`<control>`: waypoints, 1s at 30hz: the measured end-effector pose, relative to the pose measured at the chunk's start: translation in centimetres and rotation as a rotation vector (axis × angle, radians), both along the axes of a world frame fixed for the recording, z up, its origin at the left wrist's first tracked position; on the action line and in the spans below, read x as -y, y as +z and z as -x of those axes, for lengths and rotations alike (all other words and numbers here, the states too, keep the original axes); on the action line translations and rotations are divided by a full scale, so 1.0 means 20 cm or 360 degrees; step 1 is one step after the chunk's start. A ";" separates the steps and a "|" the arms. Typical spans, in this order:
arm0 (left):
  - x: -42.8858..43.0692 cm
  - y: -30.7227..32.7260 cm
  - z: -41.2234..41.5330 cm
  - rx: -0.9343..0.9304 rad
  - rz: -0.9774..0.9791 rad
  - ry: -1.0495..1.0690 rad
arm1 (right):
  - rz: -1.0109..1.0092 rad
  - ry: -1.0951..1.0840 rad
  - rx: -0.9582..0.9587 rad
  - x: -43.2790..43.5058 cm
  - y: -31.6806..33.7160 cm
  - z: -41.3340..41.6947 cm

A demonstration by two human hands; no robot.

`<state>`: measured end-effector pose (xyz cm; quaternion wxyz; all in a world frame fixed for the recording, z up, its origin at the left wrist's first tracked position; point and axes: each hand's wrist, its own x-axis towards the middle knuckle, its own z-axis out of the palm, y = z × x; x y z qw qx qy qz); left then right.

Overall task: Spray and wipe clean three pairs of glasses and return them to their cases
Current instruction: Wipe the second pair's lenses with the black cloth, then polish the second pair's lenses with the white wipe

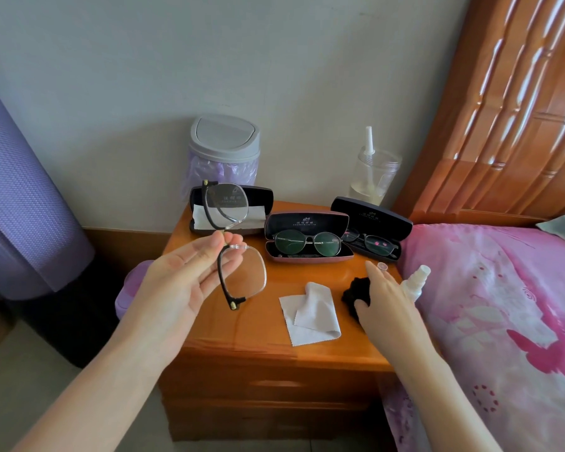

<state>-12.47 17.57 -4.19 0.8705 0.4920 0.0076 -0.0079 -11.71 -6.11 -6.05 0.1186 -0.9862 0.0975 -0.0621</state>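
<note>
Left hand (190, 275) palm up, pinching glasses (245, 275); right hand (385, 298) palm down, grip unclear.

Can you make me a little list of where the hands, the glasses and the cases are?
Left hand: pinches the clear glasses at the bridge
Right hand: open, over the black cloth, beside the spray bottle
Left case: open, no glasses, only a case cloth
Middle case: open, round glasses inside
Right case: open, black-framed glasses inside
White cloth: on the nightstand
</note>
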 end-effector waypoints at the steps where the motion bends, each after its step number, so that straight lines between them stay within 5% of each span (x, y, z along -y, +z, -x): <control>1: 0.00 0.00 0.00 -0.0008 0.0003 -0.0012 | -0.0063 0.0041 0.0037 -0.01 -0.02 0.01; 6: 0.02 0.01 -0.01 -0.0064 -0.0032 -0.0004 | 0.0004 0.0300 0.0778 -0.09 -0.09 0.03; 11: 0.02 0.00 -0.01 -0.0086 -0.0019 0.0012 | 0.0007 0.0254 0.0207 -0.18 -0.14 -0.01; 16: 0.03 0.00 0.00 -0.0084 -0.0021 0.0022 | -0.0143 0.0180 0.0223 -0.18 -0.19 -0.03; 30: 0.07 -0.03 0.02 -0.0104 -0.0153 0.0075 | -0.1884 0.0472 0.0379 -0.25 0.09 0.07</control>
